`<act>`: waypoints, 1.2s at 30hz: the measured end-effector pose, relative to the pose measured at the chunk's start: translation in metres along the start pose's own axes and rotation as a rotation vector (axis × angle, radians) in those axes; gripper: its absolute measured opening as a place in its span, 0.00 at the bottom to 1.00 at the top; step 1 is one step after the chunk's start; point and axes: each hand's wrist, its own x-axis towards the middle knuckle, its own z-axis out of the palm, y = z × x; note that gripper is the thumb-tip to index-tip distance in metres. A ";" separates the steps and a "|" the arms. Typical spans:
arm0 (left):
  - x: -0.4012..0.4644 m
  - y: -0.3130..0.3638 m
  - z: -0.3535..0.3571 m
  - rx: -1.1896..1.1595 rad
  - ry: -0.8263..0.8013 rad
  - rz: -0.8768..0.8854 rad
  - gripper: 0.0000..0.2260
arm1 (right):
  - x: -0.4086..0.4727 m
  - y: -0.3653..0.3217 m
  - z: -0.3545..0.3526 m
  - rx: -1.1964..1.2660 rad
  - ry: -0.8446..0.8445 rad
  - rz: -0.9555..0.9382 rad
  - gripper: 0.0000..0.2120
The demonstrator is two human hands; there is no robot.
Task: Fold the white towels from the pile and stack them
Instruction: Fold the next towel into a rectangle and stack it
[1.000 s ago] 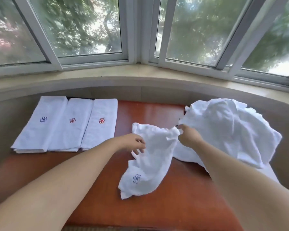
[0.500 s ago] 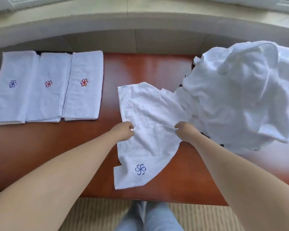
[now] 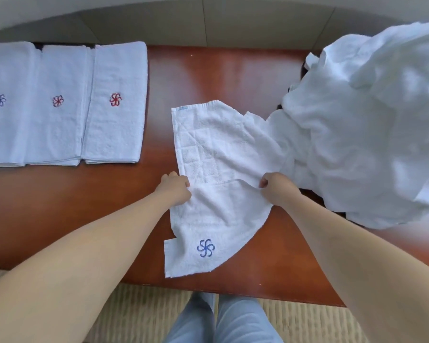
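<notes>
Towel (image 3: 216, 174) to be folded is laid out approx. mid-tabletop (image 3: 208, 70), long axis running from far edge to near edge, w/ the blue flower emblem (image 3: 205, 248) at the near end, close to the tabletop's near edge. Far-right portion is overlapped by or touching the unfolded pile (image 3: 372, 120), which is heaped at the right edge. Both side edges are gripped about halfway along the length: left hand (image 3: 175, 190) is curled onto the left edge, right hand (image 3: 278, 190) is curled onto the right edge, fabric pinched in each. A crease is seen running across between the two hands. Hands are judged equally near, so the coming fold probably turns on that cross line, i.e. one half carried over the other along the long axis. Near-left corner is seen wrinkled and may need smoothing. Three folded towels (image 3: 60, 102) are lined up side by side at the far-left corner, well apart from the hands.
</notes>
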 end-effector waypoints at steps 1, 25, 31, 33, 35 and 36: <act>-0.001 -0.001 -0.002 -0.010 0.002 0.017 0.17 | -0.001 -0.001 0.000 -0.005 0.002 0.002 0.08; -0.092 0.018 -0.096 -0.871 -0.294 0.365 0.11 | -0.096 -0.109 -0.059 0.391 -0.235 -0.288 0.06; -0.084 -0.013 -0.034 -0.615 -0.552 0.247 0.28 | -0.092 -0.092 -0.054 0.522 -0.302 -0.237 0.07; -0.079 -0.014 -0.017 -0.526 -0.478 0.238 0.27 | -0.091 -0.092 -0.056 0.634 -0.316 -0.222 0.06; -0.075 -0.013 -0.009 -0.419 -0.393 0.226 0.28 | -0.090 -0.094 -0.063 0.770 -0.301 -0.213 0.04; -0.073 -0.013 -0.010 -0.361 -0.378 0.224 0.27 | -0.089 -0.094 -0.068 0.836 -0.296 -0.219 0.05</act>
